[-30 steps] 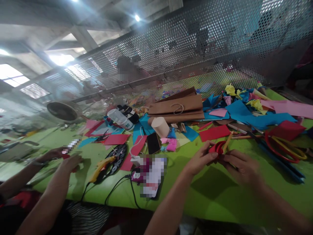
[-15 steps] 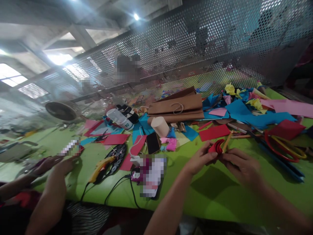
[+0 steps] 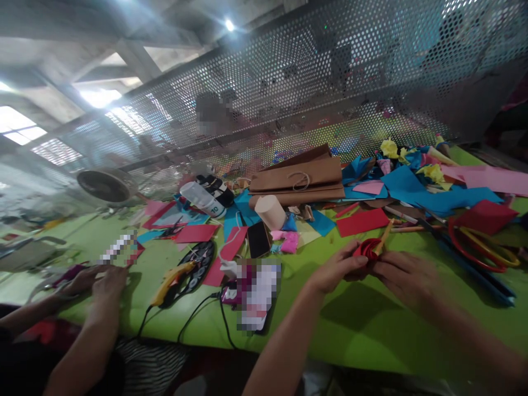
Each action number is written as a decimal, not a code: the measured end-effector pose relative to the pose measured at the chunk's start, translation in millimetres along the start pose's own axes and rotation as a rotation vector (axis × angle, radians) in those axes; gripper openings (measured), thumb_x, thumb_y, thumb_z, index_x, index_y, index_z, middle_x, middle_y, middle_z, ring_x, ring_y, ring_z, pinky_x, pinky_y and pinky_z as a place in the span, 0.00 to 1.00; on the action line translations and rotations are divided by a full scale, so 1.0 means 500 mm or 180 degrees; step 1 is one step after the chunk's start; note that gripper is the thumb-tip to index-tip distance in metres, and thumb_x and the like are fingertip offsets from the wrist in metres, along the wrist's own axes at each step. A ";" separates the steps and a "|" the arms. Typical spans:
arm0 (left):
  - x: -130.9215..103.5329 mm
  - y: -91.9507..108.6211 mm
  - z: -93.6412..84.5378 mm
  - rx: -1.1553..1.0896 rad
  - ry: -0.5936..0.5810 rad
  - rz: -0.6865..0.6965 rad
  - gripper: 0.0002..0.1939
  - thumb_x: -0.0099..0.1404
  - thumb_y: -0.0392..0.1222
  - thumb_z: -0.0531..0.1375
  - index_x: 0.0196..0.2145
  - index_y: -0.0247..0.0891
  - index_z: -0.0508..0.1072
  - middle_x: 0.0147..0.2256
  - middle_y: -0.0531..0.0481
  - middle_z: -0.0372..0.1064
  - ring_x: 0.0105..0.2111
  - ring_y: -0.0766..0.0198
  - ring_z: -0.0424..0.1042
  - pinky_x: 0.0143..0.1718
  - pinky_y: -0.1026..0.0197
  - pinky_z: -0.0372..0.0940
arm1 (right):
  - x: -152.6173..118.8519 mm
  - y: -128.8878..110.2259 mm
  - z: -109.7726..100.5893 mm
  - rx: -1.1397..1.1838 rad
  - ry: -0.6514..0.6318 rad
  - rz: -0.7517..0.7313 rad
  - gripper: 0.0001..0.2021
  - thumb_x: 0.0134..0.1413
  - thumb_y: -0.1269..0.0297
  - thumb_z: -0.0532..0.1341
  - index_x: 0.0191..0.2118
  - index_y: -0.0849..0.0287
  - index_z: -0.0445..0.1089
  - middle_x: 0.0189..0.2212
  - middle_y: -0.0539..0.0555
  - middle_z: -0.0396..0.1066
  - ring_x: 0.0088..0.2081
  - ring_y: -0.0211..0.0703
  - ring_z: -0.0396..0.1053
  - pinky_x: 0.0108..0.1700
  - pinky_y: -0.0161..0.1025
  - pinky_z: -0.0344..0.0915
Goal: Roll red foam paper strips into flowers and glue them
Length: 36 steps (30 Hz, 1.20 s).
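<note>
Red paper roll (image 3: 367, 251) between left hand (image 3: 338, 268) and right hand (image 3: 402, 274), both pinching it.

Right of the white cylindrical roll (image 3: 270, 213), the right hand's (image 3: 406, 272) fingertips are hidden and blurred; the pale pink paper sheet (image 3: 490, 180) is cut off.

Left hand (image 3: 340, 267) and right hand (image 3: 398, 272) raised above desk (image 3: 371, 346), close together, fingers curled inward, thumbs bent toward each other. Both forearms bare, angling up and inward; right forearm blurred.
</note>
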<state>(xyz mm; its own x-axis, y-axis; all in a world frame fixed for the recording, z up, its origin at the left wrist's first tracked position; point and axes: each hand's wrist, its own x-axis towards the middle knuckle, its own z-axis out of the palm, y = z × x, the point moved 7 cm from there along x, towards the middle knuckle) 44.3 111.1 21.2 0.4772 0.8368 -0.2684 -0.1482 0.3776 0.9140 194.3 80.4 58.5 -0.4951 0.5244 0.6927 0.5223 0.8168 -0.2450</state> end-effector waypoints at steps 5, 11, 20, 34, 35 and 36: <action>0.003 -0.003 0.004 -0.0027 -0.0087 0.0057 0.38 0.50 0.62 0.75 0.51 0.37 0.73 0.31 0.56 0.59 0.26 0.72 0.54 0.26 0.66 0.48 | 0.005 -0.007 0.007 -0.0023 -0.0053 -0.0145 0.17 0.70 0.72 0.57 0.56 0.49 0.76 0.46 0.54 0.81 0.41 0.45 0.80 0.41 0.40 0.75; 0.000 0.003 0.004 0.0039 -0.0038 0.0117 0.39 0.52 0.63 0.74 0.54 0.37 0.73 0.32 0.56 0.60 0.26 0.72 0.55 0.27 0.65 0.48 | 0.009 -0.008 -0.007 0.0332 0.0401 0.0013 0.17 0.68 0.73 0.60 0.55 0.45 0.76 0.41 0.51 0.81 0.36 0.44 0.80 0.36 0.38 0.76; -0.004 0.017 0.002 0.0266 -0.0013 0.0305 0.38 0.52 0.62 0.74 0.54 0.37 0.75 0.34 0.53 0.61 0.30 0.70 0.57 0.29 0.65 0.50 | 0.010 -0.007 -0.021 0.0429 0.0638 0.0112 0.13 0.66 0.70 0.64 0.50 0.45 0.80 0.38 0.51 0.81 0.35 0.43 0.81 0.36 0.37 0.78; 0.000 0.018 -0.007 0.0398 0.0106 0.0663 0.35 0.55 0.56 0.74 0.58 0.39 0.78 0.45 0.47 0.72 0.44 0.59 0.66 0.49 0.60 0.62 | 0.009 -0.005 -0.010 0.0461 0.0499 0.0231 0.08 0.67 0.68 0.64 0.45 0.48 0.78 0.38 0.52 0.80 0.36 0.43 0.81 0.37 0.36 0.77; 0.001 0.017 -0.008 0.0384 0.0116 0.0650 0.35 0.54 0.56 0.74 0.57 0.39 0.78 0.44 0.47 0.72 0.43 0.60 0.66 0.48 0.60 0.62 | 0.007 -0.006 -0.009 0.0400 0.0515 0.0178 0.08 0.67 0.68 0.64 0.46 0.49 0.79 0.38 0.53 0.80 0.37 0.43 0.81 0.37 0.36 0.77; 0.001 0.015 -0.009 0.0362 0.0126 0.0627 0.36 0.54 0.55 0.75 0.57 0.38 0.78 0.43 0.47 0.71 0.42 0.61 0.66 0.46 0.61 0.62 | 0.003 -0.006 -0.008 0.0337 0.0545 0.0138 0.08 0.67 0.68 0.64 0.46 0.49 0.79 0.39 0.53 0.81 0.37 0.43 0.81 0.38 0.36 0.77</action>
<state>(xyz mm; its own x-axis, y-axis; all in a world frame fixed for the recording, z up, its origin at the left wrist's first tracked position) 39.8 116.3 26.8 0.4140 0.9057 -0.0912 -0.1353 0.1603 0.9778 194.8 77.9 63.0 -0.3438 0.5185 0.7829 0.4603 0.8198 -0.3408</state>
